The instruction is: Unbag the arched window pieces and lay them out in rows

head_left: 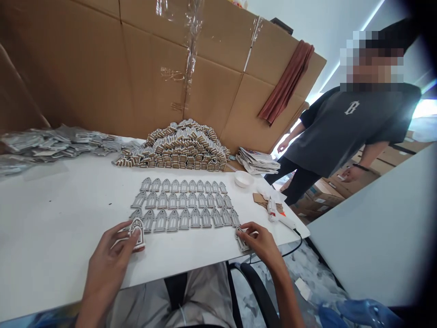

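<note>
My left hand (pixel 109 257) is closed around a small white and grey arched window-shaped piece (pixel 137 224), holding it upright above the table's near side. A reddish edge shows along its bottom. At the right, the fingers of my right hand (pixel 262 239) pinch a grey arched piece (pixel 242 245) that lies at or just above the tabletop. Between and beyond both hands, similar grey arched pieces (pixel 185 219) lie in three neat rows. The left end of the nearest row is partly hidden behind the piece in my left hand.
A large pile of similar pieces (pixel 187 146) stands against a cardboard wall (pixel 143 68). Plastic-bagged pieces (pixel 61 143) lie back left. On the right are a white bowl (pixel 242 179), stacked papers (pixel 258 160) and a corded glue gun (pixel 272 208). A person (pixel 348 123) stands beyond.
</note>
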Available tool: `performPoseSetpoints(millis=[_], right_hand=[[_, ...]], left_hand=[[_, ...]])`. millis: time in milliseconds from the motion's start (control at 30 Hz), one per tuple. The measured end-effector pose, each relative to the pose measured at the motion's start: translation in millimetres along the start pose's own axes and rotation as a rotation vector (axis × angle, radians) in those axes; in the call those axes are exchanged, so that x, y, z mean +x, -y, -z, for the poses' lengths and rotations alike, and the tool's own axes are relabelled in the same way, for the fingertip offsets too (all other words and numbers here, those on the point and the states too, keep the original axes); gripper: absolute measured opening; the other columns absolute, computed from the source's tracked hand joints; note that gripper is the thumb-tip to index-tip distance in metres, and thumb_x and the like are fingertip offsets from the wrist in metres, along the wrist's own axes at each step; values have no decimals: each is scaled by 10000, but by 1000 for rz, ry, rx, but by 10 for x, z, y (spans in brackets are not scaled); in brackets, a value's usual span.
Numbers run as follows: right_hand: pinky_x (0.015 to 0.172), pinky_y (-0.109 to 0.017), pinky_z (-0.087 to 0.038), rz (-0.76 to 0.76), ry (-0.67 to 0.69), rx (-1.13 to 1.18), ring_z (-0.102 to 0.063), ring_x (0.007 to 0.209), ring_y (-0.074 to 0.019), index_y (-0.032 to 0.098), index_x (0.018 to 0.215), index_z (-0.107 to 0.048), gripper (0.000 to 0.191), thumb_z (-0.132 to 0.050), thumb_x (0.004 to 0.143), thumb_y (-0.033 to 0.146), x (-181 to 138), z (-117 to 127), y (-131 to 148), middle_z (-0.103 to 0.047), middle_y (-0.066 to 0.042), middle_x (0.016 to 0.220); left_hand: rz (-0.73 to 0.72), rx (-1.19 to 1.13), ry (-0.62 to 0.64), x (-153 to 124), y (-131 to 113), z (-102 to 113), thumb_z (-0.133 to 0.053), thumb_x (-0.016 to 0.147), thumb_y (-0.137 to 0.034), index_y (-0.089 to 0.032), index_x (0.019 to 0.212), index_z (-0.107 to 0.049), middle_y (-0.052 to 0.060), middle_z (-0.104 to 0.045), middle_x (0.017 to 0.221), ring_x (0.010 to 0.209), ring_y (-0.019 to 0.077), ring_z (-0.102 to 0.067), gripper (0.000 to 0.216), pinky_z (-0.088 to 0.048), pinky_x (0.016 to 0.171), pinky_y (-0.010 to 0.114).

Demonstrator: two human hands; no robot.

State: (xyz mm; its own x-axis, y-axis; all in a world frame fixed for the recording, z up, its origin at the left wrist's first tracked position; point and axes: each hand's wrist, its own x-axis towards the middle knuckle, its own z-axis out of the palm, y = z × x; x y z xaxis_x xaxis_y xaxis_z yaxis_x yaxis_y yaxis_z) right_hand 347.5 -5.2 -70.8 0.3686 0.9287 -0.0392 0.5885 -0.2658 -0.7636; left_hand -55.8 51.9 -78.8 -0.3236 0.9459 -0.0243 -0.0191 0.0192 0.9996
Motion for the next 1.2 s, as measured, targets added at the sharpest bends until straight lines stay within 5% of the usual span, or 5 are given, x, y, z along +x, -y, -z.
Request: performPoseSetpoints(millis=[400, 667, 833, 1000, 1200], right_hand=[[623, -322, -465, 79, -101, 24, -625, 674, -211, 223, 1002, -816, 472, -787, 795, 646, 95, -50, 17, -753, -41, 840], [746, -366, -512, 124, -212, 13, -661, 819, -237, 251, 1124, -773, 488, -669, 943, 693, -122, 20, 91, -753, -91, 1134], [734, -366, -517, 111, -241, 49, -667, 800, -231, 231, 1100, -765, 453, -640, 974, 648, -150, -3, -44, -737, -97, 1148], [708, -357, -508, 84, -238, 98, -672, 778, -228, 232, 1110, -757, 429, -645, 969, 622, -134, -60, -158, -741, -86, 1102], [737, -362, -520, 75, -221, 163, -684, 785, -237, 241, 1094, -755, 404, -669, 949, 608, -158, -71, -138, -770, -71, 1047]], left_hand=[[-27, 34, 28, -77, -22, -137, -898, 703, -632, -237, 1217, -718, 25, -667, 971, 819, 222, -705, 673, -673, 675, 329], [-138, 265, 467, -689, 55, -1127, -675, 944, -569, -243, 1034, -651, 25, -724, 870, 721, 206, -684, 339, -551, 683, 328], [-328, 606, 543, -893, 17, -1704, -587, 1013, -382, -247, 966, -601, 60, -754, 918, 824, 244, -723, 143, -493, 731, 347], [-479, 895, 537, -896, -7, -1931, -547, 1047, -327, -230, 994, -617, 80, -747, 903, 864, 269, -722, 131, -445, 718, 347], [-538, 960, 578, -914, -8, -2035, -462, 1097, -338, -242, 975, -606, 69, -752, 939, 870, 250, -729, 212, -415, 677, 325]])
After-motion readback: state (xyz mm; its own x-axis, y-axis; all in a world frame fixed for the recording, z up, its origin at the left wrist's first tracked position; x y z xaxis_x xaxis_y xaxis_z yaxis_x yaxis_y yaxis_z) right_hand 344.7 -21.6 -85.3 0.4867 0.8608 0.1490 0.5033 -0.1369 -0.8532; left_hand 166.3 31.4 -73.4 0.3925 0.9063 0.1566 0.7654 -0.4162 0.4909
